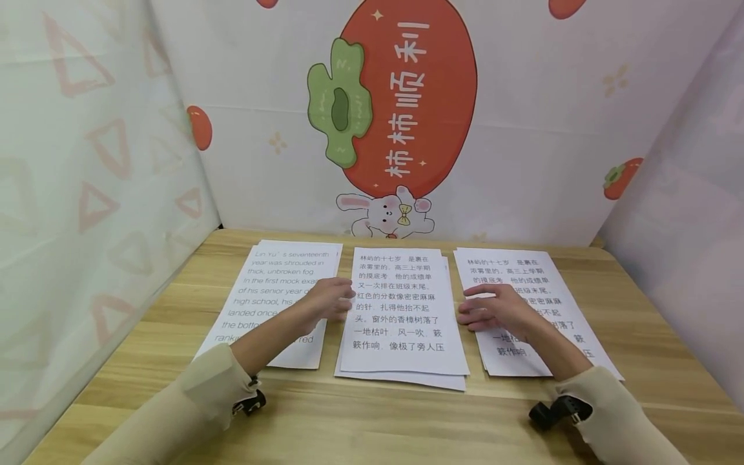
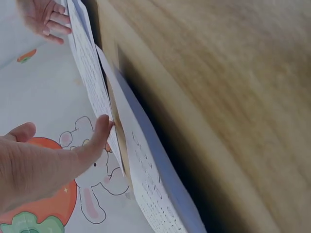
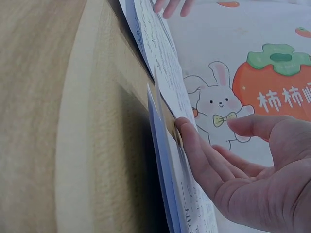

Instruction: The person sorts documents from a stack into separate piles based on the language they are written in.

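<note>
Three stacks of printed white sheets lie side by side: a left stack with English text, a middle stack with Chinese text and a right stack with Chinese text. My left hand is over the left stack's right side, its fingertips right at the middle stack's left edge. Over the left part of the right stack is my right hand, fingers loosely bent towards the middle stack. Neither hand grips a sheet. In the right wrist view, the right hand has thumb and fingers apart.
The sheets rest on a wooden table. Behind it hangs a white backdrop with a large orange persimmon and a rabbit. White sheeting closes off both sides. A lower sheet sticks out under the middle stack's front edge.
</note>
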`<control>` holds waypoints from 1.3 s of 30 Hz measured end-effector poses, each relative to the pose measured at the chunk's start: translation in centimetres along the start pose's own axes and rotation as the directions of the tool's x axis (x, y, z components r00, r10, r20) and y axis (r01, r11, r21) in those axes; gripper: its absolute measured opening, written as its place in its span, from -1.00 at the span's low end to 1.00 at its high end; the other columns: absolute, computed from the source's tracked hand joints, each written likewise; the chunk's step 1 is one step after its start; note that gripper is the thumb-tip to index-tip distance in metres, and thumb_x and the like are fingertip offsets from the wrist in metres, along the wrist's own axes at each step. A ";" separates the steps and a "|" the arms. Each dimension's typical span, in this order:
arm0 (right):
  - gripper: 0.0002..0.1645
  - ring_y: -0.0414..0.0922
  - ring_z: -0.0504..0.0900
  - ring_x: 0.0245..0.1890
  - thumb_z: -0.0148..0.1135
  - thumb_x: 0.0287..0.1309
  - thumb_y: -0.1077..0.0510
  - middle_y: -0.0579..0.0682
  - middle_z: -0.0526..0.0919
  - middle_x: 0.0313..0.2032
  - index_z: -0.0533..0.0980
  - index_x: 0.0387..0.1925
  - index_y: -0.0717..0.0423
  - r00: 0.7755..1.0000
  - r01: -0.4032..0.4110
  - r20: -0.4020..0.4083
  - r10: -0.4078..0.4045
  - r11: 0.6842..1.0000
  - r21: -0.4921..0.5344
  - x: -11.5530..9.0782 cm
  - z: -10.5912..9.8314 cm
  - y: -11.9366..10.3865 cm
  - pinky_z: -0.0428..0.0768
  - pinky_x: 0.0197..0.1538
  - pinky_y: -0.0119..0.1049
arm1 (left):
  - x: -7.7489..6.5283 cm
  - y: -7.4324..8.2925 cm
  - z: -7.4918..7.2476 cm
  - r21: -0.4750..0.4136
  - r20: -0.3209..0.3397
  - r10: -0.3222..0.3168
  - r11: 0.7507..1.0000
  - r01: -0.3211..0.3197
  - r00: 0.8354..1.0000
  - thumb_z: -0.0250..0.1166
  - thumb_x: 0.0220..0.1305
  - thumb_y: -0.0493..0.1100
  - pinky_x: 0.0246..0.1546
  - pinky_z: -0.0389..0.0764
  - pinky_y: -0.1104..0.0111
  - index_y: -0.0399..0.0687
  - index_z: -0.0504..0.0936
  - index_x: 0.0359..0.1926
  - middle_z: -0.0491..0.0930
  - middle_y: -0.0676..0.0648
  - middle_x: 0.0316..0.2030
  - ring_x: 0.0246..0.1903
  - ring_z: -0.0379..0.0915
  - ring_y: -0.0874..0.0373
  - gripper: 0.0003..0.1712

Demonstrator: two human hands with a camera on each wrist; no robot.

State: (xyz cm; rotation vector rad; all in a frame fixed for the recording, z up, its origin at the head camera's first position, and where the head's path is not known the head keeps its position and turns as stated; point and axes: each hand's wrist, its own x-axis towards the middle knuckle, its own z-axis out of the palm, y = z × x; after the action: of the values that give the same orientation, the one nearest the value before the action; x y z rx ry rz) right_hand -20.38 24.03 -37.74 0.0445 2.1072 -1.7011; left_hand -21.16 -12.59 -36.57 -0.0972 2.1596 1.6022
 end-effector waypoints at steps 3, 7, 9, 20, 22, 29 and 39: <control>-0.40 0.07 0.80 -0.07 0.03 0.52 0.25 0.24 0.74 0.01 0.21 0.44 0.48 1.000 -0.009 0.008 0.009 1.000 0.006 -0.2 -0.1 0.0 0.78 0.00 -0.07 | 0.0 0.1 -0.2 -0.006 -0.033 -0.016 1.000 0.016 0.999 0.07 0.46 -0.17 0.20 0.65 0.06 -0.31 0.27 0.50 0.43 -0.35 0.37 0.30 0.47 -0.24 -0.34; -0.41 0.07 0.80 -0.08 0.03 0.53 0.24 0.20 0.76 -0.02 0.21 0.43 0.47 1.000 -0.013 0.020 0.013 1.000 0.013 -0.4 -0.1 0.1 0.78 0.00 -0.08 | 0.0 0.1 -0.6 -0.054 -0.038 -0.033 0.998 0.031 0.999 0.05 0.50 -0.13 0.11 0.69 0.07 -0.37 0.34 0.43 0.43 -0.38 0.32 0.25 0.51 -0.24 -0.40; -0.41 0.07 0.80 -0.08 0.02 0.53 0.23 0.18 0.76 -0.03 0.21 0.43 0.47 1.000 -0.010 0.024 0.010 1.000 0.014 -0.4 -0.2 0.1 0.78 0.00 -0.08 | 0.0 0.1 -0.8 -0.087 -0.024 -0.039 0.996 0.037 0.999 0.01 0.55 -0.10 0.09 0.70 0.07 -0.41 0.36 0.38 0.42 -0.40 0.30 0.22 0.52 -0.25 -0.43; -0.41 0.08 0.80 -0.07 0.03 0.54 0.22 0.21 0.76 -0.01 0.22 0.42 0.48 0.999 0.000 0.036 -0.002 0.999 0.043 -0.2 -0.3 0.3 0.78 0.01 -0.07 | -0.1 0.3 -1.0 -0.192 -0.026 -0.080 0.979 0.073 0.996 -0.01 0.54 -0.11 0.12 0.70 0.06 -0.42 0.40 0.25 0.45 -0.40 0.25 0.20 0.53 -0.25 -0.52; -0.41 0.09 0.80 -0.07 0.04 0.54 0.21 0.22 0.76 -0.01 0.22 0.41 0.49 0.999 0.005 0.036 -0.006 0.999 0.048 -0.2 -0.3 0.3 0.78 0.01 -0.08 | -0.1 0.3 -0.9 -0.201 -0.032 -0.077 0.977 0.069 0.997 -0.01 0.54 -0.12 0.12 0.70 0.06 -0.43 0.40 0.24 0.45 -0.39 0.24 0.19 0.53 -0.26 -0.53; -0.42 0.07 0.80 -0.05 0.06 0.52 0.22 0.28 0.73 0.03 0.24 0.40 0.48 0.999 0.017 0.029 -0.019 0.998 0.062 -0.4 -0.1 0.4 0.77 0.03 -0.10 | 0.1 0.3 -1.0 -0.240 -0.058 -0.089 0.968 0.072 0.994 0.01 0.51 -0.16 0.11 0.71 0.08 -0.39 0.33 0.35 0.43 -0.41 0.26 0.22 0.51 -0.28 -0.47; -0.38 -0.07 0.79 -0.11 0.17 0.47 0.22 0.18 0.77 -0.03 0.27 0.39 0.50 0.995 0.088 0.045 -0.090 0.994 0.062 -0.3 0.6 0.3 0.77 0.03 -0.21 | -0.1 0.6 -0.6 -0.319 -0.005 -0.036 0.947 0.033 0.999 -0.12 0.58 -0.13 0.24 0.63 0.06 -0.43 0.14 0.50 0.33 -0.52 0.33 0.28 0.42 -0.32 -0.37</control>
State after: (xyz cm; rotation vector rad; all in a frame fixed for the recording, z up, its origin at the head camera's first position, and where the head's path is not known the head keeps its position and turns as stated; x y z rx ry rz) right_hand -19.83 23.65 -38.05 -0.0724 2.0515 -1.7985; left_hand -21.48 -12.99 -35.88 -0.2421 1.8762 1.9210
